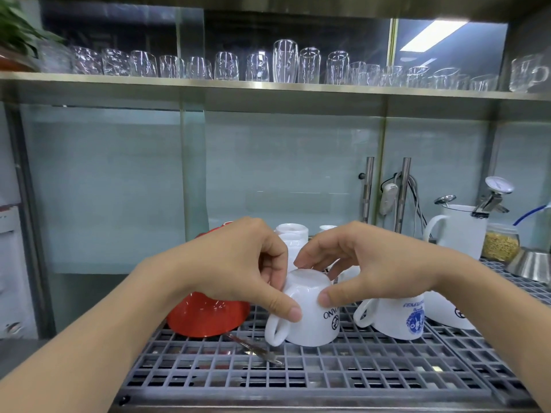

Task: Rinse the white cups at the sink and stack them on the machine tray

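Head view: both hands' fingers (293, 312) pinch a glossy white cup (307, 311), upside down, base up, handle pointing left, on the grey grid tray (328, 371).

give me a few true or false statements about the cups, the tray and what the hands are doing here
1. Both hands hold one upside-down white cup on the grey grid tray. True: left hand, right hand.
2. The red bowl sits right of that cup. False: it is to its left.
3. The cup with blue print stands mouth up. False: it is mouth down.
4. Clear glasses line the shelf above. True.
5. A metal utensil lies on the tray. True.
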`<state>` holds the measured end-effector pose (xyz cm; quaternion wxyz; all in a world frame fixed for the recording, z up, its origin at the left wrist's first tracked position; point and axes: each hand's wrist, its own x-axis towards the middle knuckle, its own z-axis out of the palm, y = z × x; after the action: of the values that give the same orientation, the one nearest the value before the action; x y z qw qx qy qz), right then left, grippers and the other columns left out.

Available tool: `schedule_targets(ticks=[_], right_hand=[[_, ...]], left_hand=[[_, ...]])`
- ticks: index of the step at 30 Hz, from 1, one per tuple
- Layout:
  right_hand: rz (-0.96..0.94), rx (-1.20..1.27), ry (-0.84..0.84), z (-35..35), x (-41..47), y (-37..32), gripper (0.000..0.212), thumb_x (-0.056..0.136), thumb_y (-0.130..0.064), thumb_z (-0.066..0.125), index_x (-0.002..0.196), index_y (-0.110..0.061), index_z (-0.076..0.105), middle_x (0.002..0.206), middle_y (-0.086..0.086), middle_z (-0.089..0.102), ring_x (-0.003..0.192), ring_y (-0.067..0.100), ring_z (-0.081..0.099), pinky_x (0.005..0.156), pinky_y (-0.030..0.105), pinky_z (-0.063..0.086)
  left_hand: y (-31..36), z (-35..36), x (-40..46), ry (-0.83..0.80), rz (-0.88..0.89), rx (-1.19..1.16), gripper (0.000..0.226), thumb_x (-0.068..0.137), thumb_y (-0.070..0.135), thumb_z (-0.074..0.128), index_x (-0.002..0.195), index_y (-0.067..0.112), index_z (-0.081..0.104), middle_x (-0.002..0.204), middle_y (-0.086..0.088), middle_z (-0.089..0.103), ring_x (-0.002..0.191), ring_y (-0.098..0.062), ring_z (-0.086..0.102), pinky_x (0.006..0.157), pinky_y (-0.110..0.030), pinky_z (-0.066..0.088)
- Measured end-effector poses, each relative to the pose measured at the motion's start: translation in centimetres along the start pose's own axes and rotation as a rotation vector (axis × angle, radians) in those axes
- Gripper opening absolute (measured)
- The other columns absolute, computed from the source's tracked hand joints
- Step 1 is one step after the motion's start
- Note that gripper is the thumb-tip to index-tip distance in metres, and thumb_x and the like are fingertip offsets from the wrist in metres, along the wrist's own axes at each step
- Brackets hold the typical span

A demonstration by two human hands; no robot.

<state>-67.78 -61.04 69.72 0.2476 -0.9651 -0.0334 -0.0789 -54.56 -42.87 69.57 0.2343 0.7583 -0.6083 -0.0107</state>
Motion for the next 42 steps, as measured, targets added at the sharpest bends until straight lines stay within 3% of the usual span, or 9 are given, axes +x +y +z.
schedule_targets(ticks=[6, 12, 15, 25, 42], right_hand=[[0.017, -0.002, 0.023, -0.1, 0.0, 0.3, 0.045, 0.069, -0.033, 0.087, 0.109, -0.032, 0.068, 0.107, -0.009, 0.070, 0.097, 0.012, 0.068, 0.091, 0.039, 0.056], [0.030, 0.007, 0.032, -0.2, 0.0, 0.4, 0.044, 0.067, -0.032, 0.088, 0.106, -0.030, 0.068, 0.102, -0.007, 0.070, 0.092, 0.014, 0.068, 0.088, 0.040, 0.057], [0.036, 0.003, 0.038, -0.2, 0.0, 0.4, 0.042, 0.068, -0.031, 0.088, 0.105, -0.030, 0.068, 0.101, -0.006, 0.071, 0.090, 0.014, 0.069, 0.088, 0.040, 0.057], [0.053, -0.029, 0.054, -0.2, 0.0, 0.3, 0.041, 0.068, -0.036, 0.087, 0.104, -0.031, 0.068, 0.097, -0.007, 0.070, 0.084, 0.012, 0.069, 0.085, 0.039, 0.058], [0.045, -0.036, 0.065, -0.1, 0.3, 0.5, 0.039, 0.069, -0.039, 0.086, 0.103, -0.032, 0.068, 0.097, -0.008, 0.070, 0.084, 0.012, 0.069, 0.084, 0.039, 0.058]], left_hand=[[-0.4, -0.5, -0.1, -0.012, -0.042, 0.005, 0.031, 0.063, 0.044, 0.092, 0.072, 0.018, 0.075, 0.068, -0.004, 0.070, 0.058, -0.009, 0.057, 0.063, -0.037, 0.051], [-0.8, -0.4, 0.1, -0.003, -0.052, 0.021, 0.023, 0.067, 0.040, 0.090, 0.072, 0.021, 0.077, 0.065, -0.002, 0.070, 0.055, -0.006, 0.055, 0.058, -0.028, 0.047], [-1.1, -0.5, 0.1, -0.001, -0.056, 0.038, 0.021, 0.068, 0.038, 0.089, 0.073, 0.021, 0.078, 0.066, -0.001, 0.071, 0.055, -0.005, 0.056, 0.060, -0.031, 0.051], [-1.6, -0.3, 0.5, 0.018, -0.034, 0.072, 0.019, 0.071, 0.037, 0.088, 0.078, 0.022, 0.079, 0.067, 0.003, 0.072, 0.065, -0.015, 0.066, 0.065, -0.032, 0.054], [-1.8, -0.5, 0.5, 0.014, -0.040, 0.086, 0.023, 0.070, 0.044, 0.087, 0.079, 0.025, 0.079, 0.068, 0.005, 0.073, 0.066, -0.013, 0.067, 0.070, -0.037, 0.057]])
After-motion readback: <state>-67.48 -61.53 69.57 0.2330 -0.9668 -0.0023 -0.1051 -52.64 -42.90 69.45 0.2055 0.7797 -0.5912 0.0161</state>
